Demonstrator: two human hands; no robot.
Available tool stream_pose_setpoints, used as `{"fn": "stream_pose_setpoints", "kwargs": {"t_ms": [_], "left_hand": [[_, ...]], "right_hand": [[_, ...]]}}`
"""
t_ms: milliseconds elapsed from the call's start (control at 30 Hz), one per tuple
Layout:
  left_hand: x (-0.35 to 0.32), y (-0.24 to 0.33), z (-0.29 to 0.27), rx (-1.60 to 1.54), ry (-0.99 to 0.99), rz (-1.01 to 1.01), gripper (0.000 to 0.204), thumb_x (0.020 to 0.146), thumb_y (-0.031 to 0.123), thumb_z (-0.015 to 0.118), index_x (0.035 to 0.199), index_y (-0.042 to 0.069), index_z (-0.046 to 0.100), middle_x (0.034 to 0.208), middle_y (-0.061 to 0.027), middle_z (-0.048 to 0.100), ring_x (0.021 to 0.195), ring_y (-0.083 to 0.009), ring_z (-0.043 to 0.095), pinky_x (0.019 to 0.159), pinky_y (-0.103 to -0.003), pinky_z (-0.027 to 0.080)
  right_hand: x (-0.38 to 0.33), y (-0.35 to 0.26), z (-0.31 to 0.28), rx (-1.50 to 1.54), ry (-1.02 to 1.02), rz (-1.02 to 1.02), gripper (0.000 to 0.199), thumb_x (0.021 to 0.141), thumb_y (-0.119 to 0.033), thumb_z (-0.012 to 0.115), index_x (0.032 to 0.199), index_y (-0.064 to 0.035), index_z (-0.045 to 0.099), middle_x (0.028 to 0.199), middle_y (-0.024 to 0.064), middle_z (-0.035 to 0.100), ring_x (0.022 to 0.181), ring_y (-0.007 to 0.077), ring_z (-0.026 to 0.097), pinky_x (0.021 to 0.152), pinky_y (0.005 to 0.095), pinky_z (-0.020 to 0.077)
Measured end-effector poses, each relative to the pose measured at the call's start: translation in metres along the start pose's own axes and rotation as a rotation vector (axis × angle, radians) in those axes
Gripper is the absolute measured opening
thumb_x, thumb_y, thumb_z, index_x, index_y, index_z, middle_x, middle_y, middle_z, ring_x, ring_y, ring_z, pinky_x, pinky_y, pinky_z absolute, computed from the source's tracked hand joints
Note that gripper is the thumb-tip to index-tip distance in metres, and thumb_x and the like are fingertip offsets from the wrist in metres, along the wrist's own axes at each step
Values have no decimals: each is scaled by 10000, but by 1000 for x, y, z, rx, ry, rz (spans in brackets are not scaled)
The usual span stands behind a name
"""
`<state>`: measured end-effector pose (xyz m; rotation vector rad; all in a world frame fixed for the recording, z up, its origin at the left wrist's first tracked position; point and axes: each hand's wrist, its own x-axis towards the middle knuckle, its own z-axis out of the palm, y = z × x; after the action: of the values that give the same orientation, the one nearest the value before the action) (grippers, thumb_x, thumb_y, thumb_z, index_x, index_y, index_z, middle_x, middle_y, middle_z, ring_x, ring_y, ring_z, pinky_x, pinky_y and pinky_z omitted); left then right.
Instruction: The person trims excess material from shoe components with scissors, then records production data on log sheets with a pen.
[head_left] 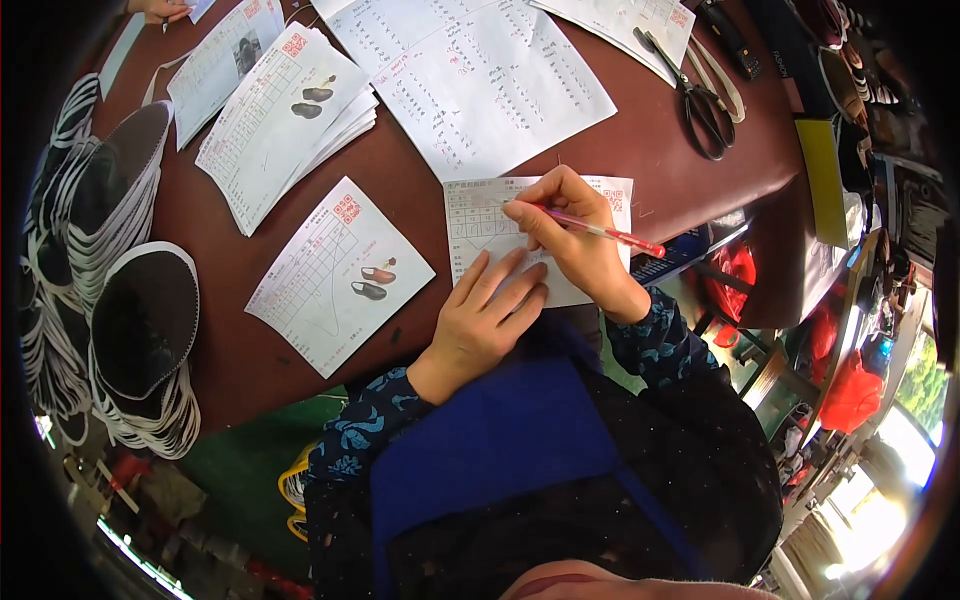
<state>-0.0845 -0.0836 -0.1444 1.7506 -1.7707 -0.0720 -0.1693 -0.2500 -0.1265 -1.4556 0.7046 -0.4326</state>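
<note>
A printed form sheet (468, 222) with a table grid lies near the table's front edge. My right hand (575, 230) is closed round a pen (625, 239) with a clear and red barrel, its tip hidden behind the fingers over the grid. My left hand (485, 318) rests flat on the lower part of the sheet, fingers spread, holding nothing. To its left lies another form sheet (345, 275) with a shoe picture. Handwritten pages (490, 80) lie just beyond the sheet.
A stack of form sheets (290, 120) lies at the back left. Black scissors (705, 115) are at the back right. Stacked dark shoe pieces with white edges (145, 330) line the left side. Another person's hand (160, 10) shows at the far left. Red bags (850, 390) sit on the right.
</note>
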Motion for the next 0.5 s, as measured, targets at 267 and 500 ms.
{"fn": "stream_pose_setpoints", "kwargs": {"t_ms": [267, 500], "left_hand": [[-6, -2, 8, -15, -1, 7, 204, 872, 138, 706, 1072, 120, 744, 1290, -34, 696, 1284, -280, 636, 1095, -512, 512], [-6, -3, 6, -27, 1, -8, 238, 861, 110, 751, 1097, 136, 760, 1270, -21, 719, 1275, -285, 656, 1084, -507, 520]], "right_hand": [[-1, 6, -4, -40, 22, 22, 265, 1044, -220, 715, 891, -58, 573, 698, -9, 606, 586, 31, 523, 500, 210, 418], [-2, 8, -3, -45, 12, 13, 271, 1050, -216, 706, 870, -63, 572, 681, -16, 595, 570, 27, 503, 499, 203, 403]]}}
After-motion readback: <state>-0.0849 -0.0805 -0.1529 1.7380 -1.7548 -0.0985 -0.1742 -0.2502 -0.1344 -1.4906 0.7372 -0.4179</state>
